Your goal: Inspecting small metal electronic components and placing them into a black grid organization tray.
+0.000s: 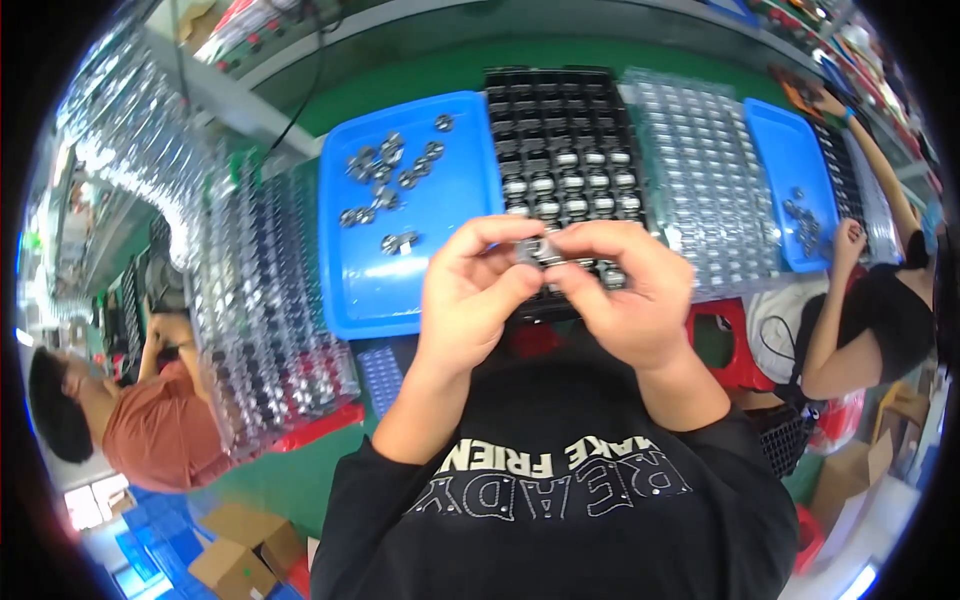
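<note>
A small silvery metal part (540, 252) sits between the fingertips of both hands, in front of my chest. My left hand (465, 295) pinches it from the left with thumb and fingers. From the other side, my right hand (632, 290) closes its thumb and fingers on the same part. Fingertips cover much of it, so its exact kind does not show. Just beyond the hands lies a black compartment tray (515, 110); its nearer rows hold similar silvery parts. To the left, a blue tray (400, 290) carries several loose metal parts (382, 160).
Clear plastic compartment trays (705, 180) lie right of the black one, and more (260, 300) are stacked at the left. Another blue tray (785, 150) stands farther right beside a co-worker (865, 335). A second person (160, 420) sits at the left. A red stool (735, 345) is below.
</note>
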`<state>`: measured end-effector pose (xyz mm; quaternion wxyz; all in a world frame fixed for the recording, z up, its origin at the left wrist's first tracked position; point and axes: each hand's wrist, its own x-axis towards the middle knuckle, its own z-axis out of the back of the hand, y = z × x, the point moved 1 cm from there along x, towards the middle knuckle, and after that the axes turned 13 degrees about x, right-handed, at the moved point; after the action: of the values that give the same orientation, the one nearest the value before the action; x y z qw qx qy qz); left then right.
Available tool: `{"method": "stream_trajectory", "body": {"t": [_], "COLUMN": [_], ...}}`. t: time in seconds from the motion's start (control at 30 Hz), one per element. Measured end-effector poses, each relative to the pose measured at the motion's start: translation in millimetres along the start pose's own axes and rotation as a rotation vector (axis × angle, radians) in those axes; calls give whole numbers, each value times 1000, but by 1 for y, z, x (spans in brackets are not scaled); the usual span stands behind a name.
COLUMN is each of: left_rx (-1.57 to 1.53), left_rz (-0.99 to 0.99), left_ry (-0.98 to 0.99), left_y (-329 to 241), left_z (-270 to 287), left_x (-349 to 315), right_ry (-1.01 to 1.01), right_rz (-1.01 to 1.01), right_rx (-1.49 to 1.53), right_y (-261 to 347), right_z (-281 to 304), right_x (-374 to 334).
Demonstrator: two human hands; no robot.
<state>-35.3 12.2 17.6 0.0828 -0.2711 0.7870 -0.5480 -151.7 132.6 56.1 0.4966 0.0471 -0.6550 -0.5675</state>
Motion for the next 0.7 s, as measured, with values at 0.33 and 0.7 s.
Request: {"method": "stream_trajectory", "body": {"t": [0.33, 0.7], "left_rx": [1867, 1882], "left_rz": [-69, -50], "left_ry": [-204, -270], "left_y": [-8, 3], "left_z": [61, 95], "left_x": [14, 18], "right_ry": [-73, 222], "right_rz": [-247, -235], "right_rx": [-521, -570], "right_y": [-106, -152], "right_z": [124, 112], "right_x": [49, 80]}}
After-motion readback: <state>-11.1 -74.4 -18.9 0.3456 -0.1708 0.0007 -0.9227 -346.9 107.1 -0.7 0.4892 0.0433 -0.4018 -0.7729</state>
